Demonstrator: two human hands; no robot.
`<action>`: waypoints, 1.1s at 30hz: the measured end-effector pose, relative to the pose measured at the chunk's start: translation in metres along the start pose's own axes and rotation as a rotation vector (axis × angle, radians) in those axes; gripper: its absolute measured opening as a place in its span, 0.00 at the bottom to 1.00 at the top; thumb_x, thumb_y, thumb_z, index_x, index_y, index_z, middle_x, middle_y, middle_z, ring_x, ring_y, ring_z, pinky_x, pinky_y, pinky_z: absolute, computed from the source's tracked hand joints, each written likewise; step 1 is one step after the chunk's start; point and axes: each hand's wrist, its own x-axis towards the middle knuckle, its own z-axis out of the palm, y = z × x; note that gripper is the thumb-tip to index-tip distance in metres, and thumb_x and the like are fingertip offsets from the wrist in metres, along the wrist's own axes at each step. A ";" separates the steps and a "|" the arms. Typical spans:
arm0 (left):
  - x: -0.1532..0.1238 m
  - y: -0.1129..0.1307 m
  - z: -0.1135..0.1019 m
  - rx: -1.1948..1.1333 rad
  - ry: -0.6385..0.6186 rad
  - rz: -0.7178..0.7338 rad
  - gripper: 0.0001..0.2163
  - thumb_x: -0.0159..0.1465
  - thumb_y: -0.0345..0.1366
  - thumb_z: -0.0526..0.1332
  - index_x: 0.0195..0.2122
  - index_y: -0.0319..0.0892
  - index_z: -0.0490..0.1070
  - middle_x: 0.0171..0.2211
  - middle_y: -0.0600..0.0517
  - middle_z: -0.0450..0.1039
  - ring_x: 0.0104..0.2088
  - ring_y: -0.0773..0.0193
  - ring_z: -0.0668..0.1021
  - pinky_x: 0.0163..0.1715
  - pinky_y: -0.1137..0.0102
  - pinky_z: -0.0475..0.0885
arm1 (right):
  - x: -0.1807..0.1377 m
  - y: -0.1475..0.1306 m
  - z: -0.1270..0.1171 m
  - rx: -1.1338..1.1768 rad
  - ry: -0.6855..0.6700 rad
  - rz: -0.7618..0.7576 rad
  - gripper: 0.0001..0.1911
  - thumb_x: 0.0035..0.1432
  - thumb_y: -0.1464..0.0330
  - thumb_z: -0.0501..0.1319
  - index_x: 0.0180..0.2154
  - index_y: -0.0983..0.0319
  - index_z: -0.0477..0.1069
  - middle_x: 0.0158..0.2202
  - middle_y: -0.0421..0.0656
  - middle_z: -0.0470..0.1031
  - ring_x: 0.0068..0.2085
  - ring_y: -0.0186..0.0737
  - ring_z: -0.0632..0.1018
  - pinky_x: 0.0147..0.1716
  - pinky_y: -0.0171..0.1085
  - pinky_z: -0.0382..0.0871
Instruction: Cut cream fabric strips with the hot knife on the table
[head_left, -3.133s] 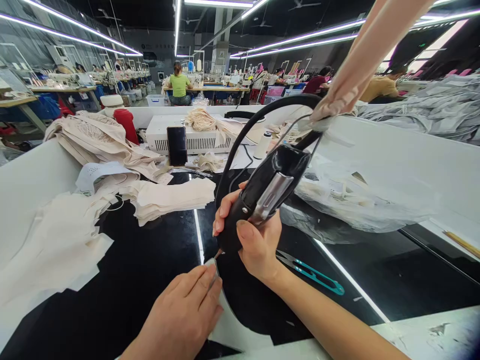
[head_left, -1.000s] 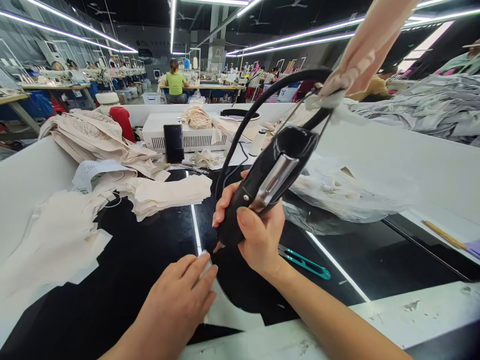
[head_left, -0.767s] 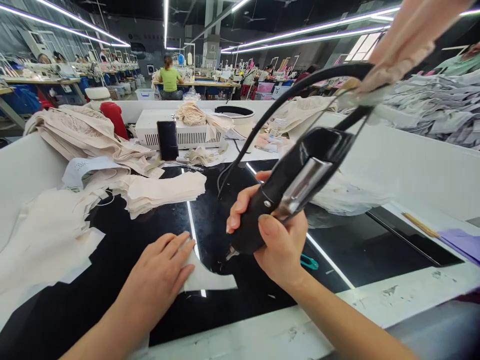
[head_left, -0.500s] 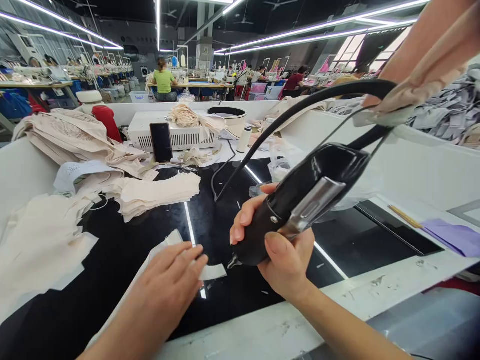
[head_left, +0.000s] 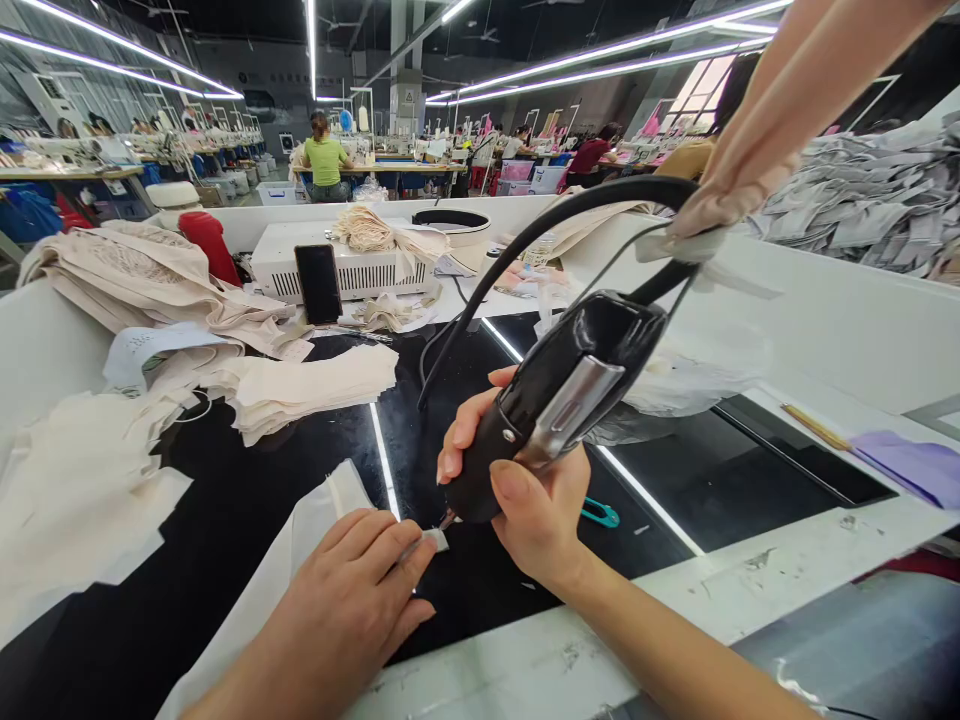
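Note:
In my right hand (head_left: 544,510) is a black handheld corded tool (head_left: 559,385) with a silver lever along its side and a small pointed metal tip. The fingers wrap round its lower end, thumb beside the lever. The tip meets, or nearly meets, the short end of a whitish fabric strip (head_left: 437,541). My left hand (head_left: 360,590) lies flat over that strip, fingers stretched forward and thumb apart. Under it, a longer white fabric piece (head_left: 289,560) runs toward me; the palm hides part of it. A thick black cable (head_left: 540,225) loops from the tool's top, bound to a beige cloth strap (head_left: 750,185) from above.
Stacked cream fabric pieces (head_left: 311,390) lie at left on the black tabletop (head_left: 247,500). A phone (head_left: 318,285) leans on a vented white box (head_left: 375,275). A teal cutter (head_left: 600,513) lies right of my hand. Purple cloth (head_left: 907,465) rests at right. People sit farther back.
The tool has moved left and its tip is now at the strip's end. My left hand has shifted slightly forward over the strip. The teal cutter has come into view.

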 end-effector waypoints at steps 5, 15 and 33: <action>0.000 0.000 -0.002 -0.001 0.016 -0.005 0.15 0.78 0.39 0.50 0.54 0.40 0.73 0.47 0.50 0.78 0.46 0.57 0.79 0.49 0.61 0.76 | 0.000 0.000 -0.001 0.003 -0.007 0.000 0.22 0.59 0.56 0.71 0.46 0.55 0.64 0.32 0.37 0.74 0.25 0.35 0.75 0.22 0.35 0.75; -0.001 -0.001 0.000 -0.010 0.030 0.001 0.15 0.78 0.39 0.50 0.54 0.40 0.73 0.48 0.51 0.78 0.46 0.57 0.78 0.49 0.62 0.76 | 0.001 -0.003 0.001 0.057 0.016 -0.008 0.21 0.59 0.57 0.72 0.46 0.55 0.65 0.33 0.37 0.74 0.25 0.34 0.75 0.23 0.35 0.75; 0.000 -0.001 -0.002 -0.031 -0.030 -0.010 0.12 0.76 0.38 0.54 0.56 0.40 0.70 0.49 0.49 0.78 0.46 0.54 0.79 0.45 0.59 0.80 | -0.001 0.003 0.001 0.038 -0.038 0.032 0.17 0.63 0.60 0.70 0.48 0.53 0.66 0.34 0.35 0.75 0.27 0.31 0.75 0.26 0.32 0.76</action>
